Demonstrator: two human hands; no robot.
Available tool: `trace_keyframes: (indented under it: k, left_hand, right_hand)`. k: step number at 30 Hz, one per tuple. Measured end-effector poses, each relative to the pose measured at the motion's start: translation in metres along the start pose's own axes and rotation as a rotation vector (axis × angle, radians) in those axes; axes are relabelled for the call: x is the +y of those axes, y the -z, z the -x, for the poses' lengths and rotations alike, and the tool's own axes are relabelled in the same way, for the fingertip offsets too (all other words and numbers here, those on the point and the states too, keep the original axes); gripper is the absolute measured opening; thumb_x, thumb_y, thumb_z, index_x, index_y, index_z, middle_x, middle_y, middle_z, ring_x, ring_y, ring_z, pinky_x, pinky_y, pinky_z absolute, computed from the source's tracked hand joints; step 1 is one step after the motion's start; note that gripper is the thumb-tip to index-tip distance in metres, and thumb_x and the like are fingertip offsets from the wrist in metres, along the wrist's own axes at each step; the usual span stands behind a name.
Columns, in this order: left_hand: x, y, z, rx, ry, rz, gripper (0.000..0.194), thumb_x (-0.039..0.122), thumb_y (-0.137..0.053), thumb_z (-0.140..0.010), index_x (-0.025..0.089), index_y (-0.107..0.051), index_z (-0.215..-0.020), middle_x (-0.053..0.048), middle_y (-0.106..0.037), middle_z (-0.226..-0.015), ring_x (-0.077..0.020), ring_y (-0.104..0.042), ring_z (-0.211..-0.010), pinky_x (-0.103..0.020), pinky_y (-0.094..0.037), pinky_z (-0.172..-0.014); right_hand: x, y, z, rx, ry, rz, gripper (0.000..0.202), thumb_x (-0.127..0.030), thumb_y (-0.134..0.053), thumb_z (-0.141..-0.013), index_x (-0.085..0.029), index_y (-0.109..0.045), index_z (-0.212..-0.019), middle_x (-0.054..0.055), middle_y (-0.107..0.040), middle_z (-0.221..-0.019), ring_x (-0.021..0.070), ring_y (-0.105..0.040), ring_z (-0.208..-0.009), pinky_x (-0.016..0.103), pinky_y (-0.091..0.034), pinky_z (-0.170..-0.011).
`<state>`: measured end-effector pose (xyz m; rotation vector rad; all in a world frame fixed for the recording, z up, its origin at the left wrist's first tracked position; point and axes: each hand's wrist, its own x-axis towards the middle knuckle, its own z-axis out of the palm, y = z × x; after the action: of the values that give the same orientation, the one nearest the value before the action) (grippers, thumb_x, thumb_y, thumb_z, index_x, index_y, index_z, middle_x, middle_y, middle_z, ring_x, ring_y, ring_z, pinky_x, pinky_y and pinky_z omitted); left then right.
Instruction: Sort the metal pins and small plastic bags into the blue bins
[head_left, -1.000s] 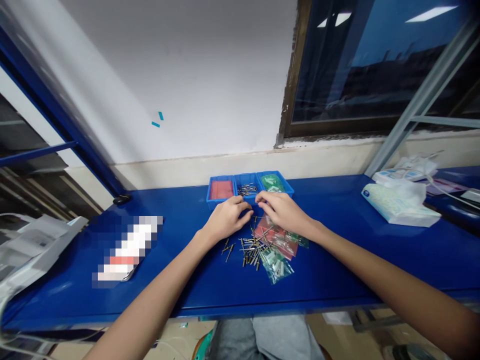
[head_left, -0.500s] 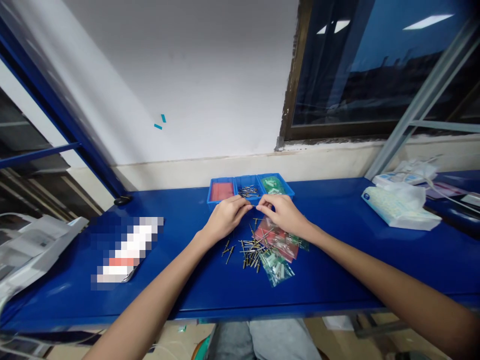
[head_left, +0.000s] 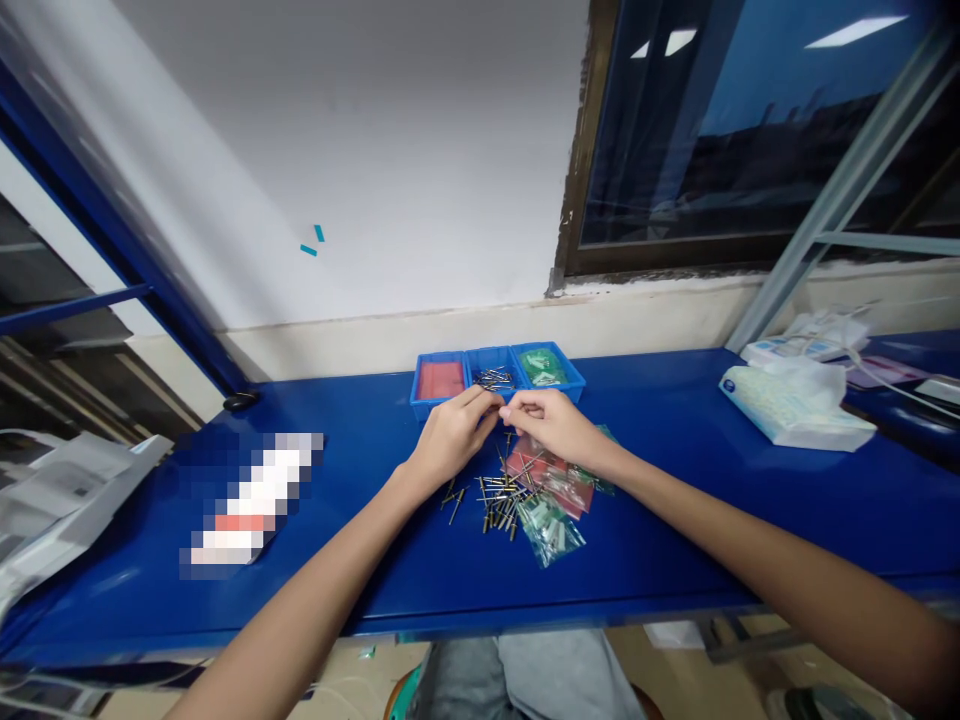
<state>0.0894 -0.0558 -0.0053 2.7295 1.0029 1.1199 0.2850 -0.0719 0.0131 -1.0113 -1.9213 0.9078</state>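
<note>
My left hand [head_left: 459,432] and my right hand [head_left: 551,425] meet fingertip to fingertip above the blue table, in front of the blue bins [head_left: 490,366]. Both are closed in a pinch; whatever lies between the fingers is too small to make out. Below them lies a pile of metal rivet-like pins [head_left: 501,500], with a few more [head_left: 458,505] to the left. Red plastic bags [head_left: 574,491] and a clear greenish bag with white pieces [head_left: 551,535] lie beside the pile, partly under my right hand.
The bins hold red bags [head_left: 440,380], metal pins [head_left: 494,378] and green bags with white pieces [head_left: 543,366]. A tissue pack [head_left: 795,405] lies at the right. White equipment [head_left: 75,500] stands at the far left, near a blurred-out item [head_left: 259,500].
My fingertips have come closer together, and the thin piece visible between them earlier is now hidden. The view has shifted slightly.
</note>
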Motion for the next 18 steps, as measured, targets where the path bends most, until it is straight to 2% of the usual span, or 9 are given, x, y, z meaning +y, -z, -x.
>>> trace_keyframes:
  k: [3, 6, 10, 18]
  left_hand:
    - [0.001, -0.001, 0.000, 0.012, 0.036, 0.026, 0.017, 0.020, -0.049, -0.100, 0.017, -0.065, -0.104, -0.007, -0.068, -0.097, -0.0174, -0.065, -0.086, -0.033, -0.054, -0.077]
    - [0.003, -0.003, -0.001, 0.049, 0.075, 0.142, 0.015, 0.018, -0.053, -0.097, 0.018, -0.065, -0.105, -0.005, -0.071, -0.097, -0.0171, -0.067, -0.086, -0.032, -0.054, -0.078]
    - [0.003, -0.003, -0.002, 0.080, 0.124, 0.273, 0.017, 0.019, -0.056, -0.096, 0.018, -0.062, -0.111, -0.006, -0.073, -0.100, -0.0159, -0.070, -0.087, -0.030, -0.056, -0.076]
    - [0.000, -0.001, -0.002, 0.033, 0.058, 0.076, 0.017, 0.021, -0.056, -0.097, 0.020, -0.070, -0.106, -0.006, -0.074, -0.103, -0.0212, -0.066, -0.093, -0.040, -0.053, -0.086]
  right_hand:
    - [0.000, 0.002, -0.001, 0.077, 0.029, 0.060, 0.029, -0.037, -0.050, -0.096, -0.019, -0.059, -0.076, 0.001, -0.059, -0.068, 0.0121, -0.051, -0.059, 0.028, -0.040, -0.056]
    - [0.006, 0.003, -0.003, 0.179, 0.077, 0.179, 0.015, -0.029, -0.054, -0.092, -0.019, -0.065, -0.088, 0.003, -0.066, -0.075, 0.0150, -0.058, -0.068, 0.029, -0.043, -0.064]
    - [0.011, 0.002, -0.002, 0.136, 0.087, 0.282, 0.014, -0.023, -0.056, -0.090, -0.018, -0.069, -0.090, 0.002, -0.068, -0.073, 0.0143, -0.056, -0.063, 0.028, -0.041, -0.061]
    - [0.007, 0.001, 0.002, 0.149, 0.270, 0.457, 0.016, -0.021, -0.052, -0.094, -0.018, -0.066, -0.087, 0.002, -0.066, -0.079, 0.0143, -0.055, -0.069, 0.028, -0.039, -0.067]
